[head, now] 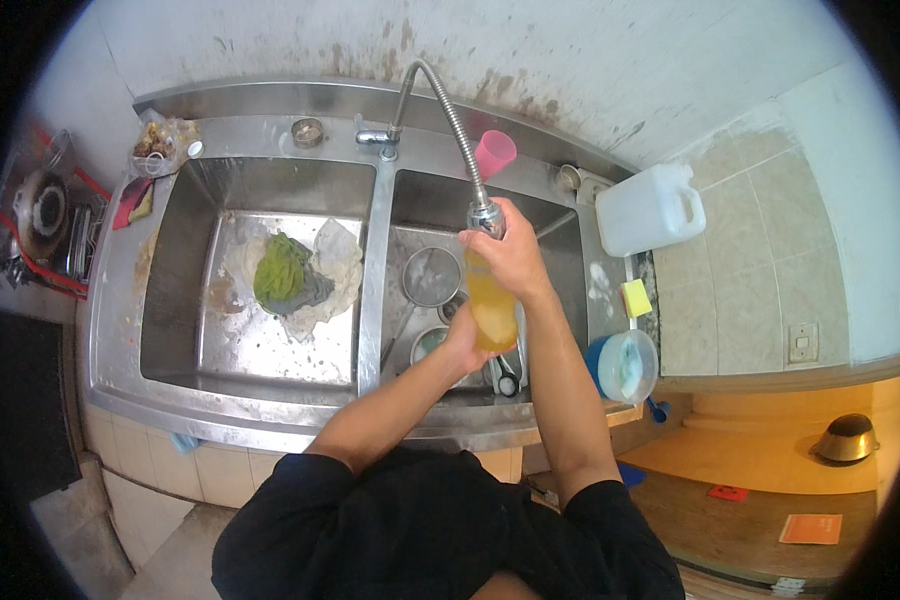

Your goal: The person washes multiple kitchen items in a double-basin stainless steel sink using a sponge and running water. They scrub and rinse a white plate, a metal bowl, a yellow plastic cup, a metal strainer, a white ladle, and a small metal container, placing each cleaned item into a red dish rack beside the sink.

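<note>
Over the right basin of a steel double sink (371, 300), my left hand (465, 337) is closed around the lower part of a clear bottle (493, 307) with yellow liquid in it. My right hand (514, 251) grips the spray head (486, 219) of the flexible metal faucet (450, 112), right at the bottle's top; the bottle's mouth is hidden. Below the hands, in the right basin, lie a round strainer (432, 277), a bowl (427, 345) partly covered by my left hand and arm, and a black ladle or spoon (507, 384).
Green and grey cloths (280, 274) lie in the left basin. A pink cup (495, 151) stands behind the right basin. To the right are a white plastic jug (645, 211), a yellow sponge (635, 298) and a tub with suds (628, 366). A dish rack (82, 274) is at far left.
</note>
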